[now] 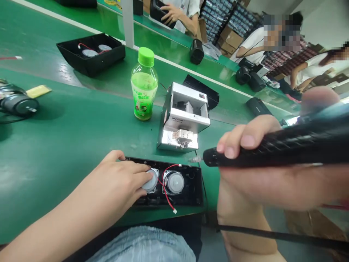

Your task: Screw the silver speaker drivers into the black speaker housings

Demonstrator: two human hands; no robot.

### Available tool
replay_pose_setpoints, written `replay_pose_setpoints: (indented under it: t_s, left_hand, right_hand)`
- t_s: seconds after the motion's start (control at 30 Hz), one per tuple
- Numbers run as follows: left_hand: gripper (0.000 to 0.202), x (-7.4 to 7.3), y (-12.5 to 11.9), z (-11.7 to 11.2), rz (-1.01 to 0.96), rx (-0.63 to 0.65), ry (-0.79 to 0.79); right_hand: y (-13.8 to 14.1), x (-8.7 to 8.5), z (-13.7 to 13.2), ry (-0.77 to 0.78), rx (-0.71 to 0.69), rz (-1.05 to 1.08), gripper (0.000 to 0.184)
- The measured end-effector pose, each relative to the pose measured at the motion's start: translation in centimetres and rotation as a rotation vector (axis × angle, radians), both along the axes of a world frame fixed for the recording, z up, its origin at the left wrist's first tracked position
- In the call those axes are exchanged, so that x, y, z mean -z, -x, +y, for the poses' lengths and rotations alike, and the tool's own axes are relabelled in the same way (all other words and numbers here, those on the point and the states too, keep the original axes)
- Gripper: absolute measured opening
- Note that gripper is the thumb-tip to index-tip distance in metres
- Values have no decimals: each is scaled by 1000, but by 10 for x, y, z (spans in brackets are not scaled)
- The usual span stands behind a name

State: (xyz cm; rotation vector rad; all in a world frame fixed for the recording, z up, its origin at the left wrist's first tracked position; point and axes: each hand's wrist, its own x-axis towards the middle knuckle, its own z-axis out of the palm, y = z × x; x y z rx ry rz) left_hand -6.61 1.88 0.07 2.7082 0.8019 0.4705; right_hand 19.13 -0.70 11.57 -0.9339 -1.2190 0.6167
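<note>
Speaker housing, black, with two drivers

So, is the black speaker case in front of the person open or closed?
Open: the case has no cover on it, so two speakers and red wires show inside.

The left hand reaches forward palm down, slightly curled; the right hand is clenched in a firm sideways grip.
</note>
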Motion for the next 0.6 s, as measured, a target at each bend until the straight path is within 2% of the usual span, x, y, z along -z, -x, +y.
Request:
replay_pose_setpoints:
  t_s: [0.07, 0.13, 0.23, 0.33, 0.47, 0.6]
  left_hand:
    - [18, 0, 0, 2, -18, 0, 17]
    - [20, 1, 0, 3, -47, -9, 26]
    - [21, 2, -1, 2, -88, -21, 11]
    - [22, 0, -2, 0, -87, -25, 10]
    - [18, 0, -2, 0, -60, -21, 1]
    - [13, 4, 0, 1, -29, -20, 16]
  right_hand:
    - [2, 3, 24, -84, 49, 93, 65]
    - [8, 13, 45, -182, 102, 148, 71]
    - [16, 31, 65, -259, 56, 91, 75]
    - [18, 43, 71, -227, 27, 52, 69]
    - [17, 48, 73, -210, 107, -25, 59]
    - [14, 53, 73, -192, 150, -24, 60]
